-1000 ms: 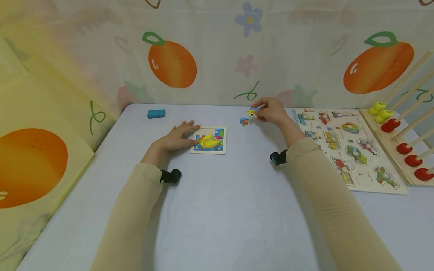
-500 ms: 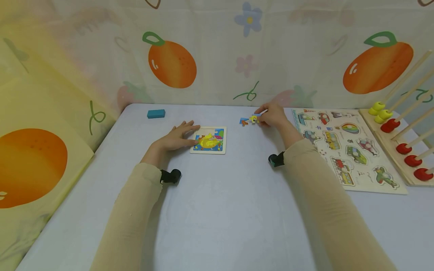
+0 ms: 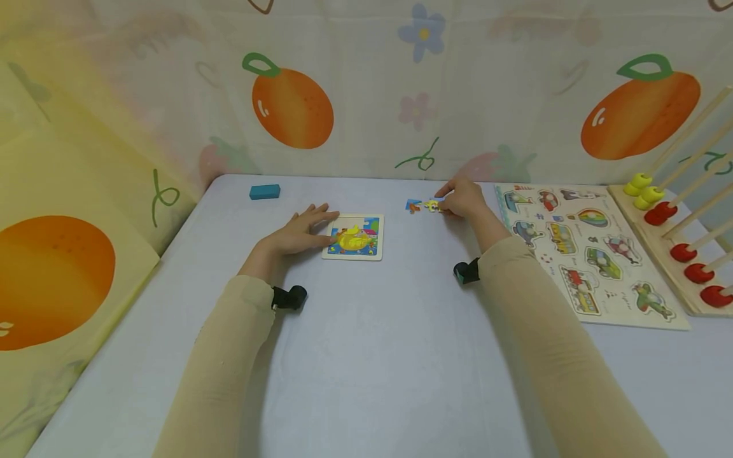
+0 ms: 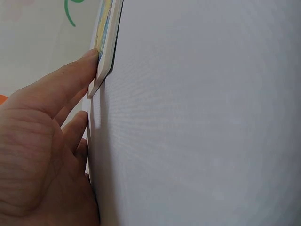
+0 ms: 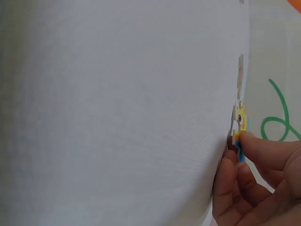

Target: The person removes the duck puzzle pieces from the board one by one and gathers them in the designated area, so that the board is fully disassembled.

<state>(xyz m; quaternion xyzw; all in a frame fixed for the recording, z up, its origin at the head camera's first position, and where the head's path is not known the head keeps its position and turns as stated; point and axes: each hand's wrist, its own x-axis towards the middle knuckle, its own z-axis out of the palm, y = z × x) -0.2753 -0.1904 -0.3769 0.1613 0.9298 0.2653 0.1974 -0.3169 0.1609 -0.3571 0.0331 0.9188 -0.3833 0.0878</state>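
Observation:
In the head view, a small framed jigsaw puzzle with a yellow duck picture lies on the white table. My left hand rests at its left side with fingers extended; the thumb touches the frame's edge in the left wrist view. Farther right, my right hand pinches a yellow and blue puzzle piece with an eye on it, low at the table surface. Just left of that piece lies a blue and brown puzzle piece; I cannot tell whether the two touch.
A teal block sits at the back left. On the right lie a wooden vehicle picture board and a bead counting rack with upright rods. A fruit-patterned cloth hangs behind the table.
My right hand has lowered the yellow and blue puzzle piece toward the table and shifted slightly right with it. The left hand and the framed puzzle have stayed in place.

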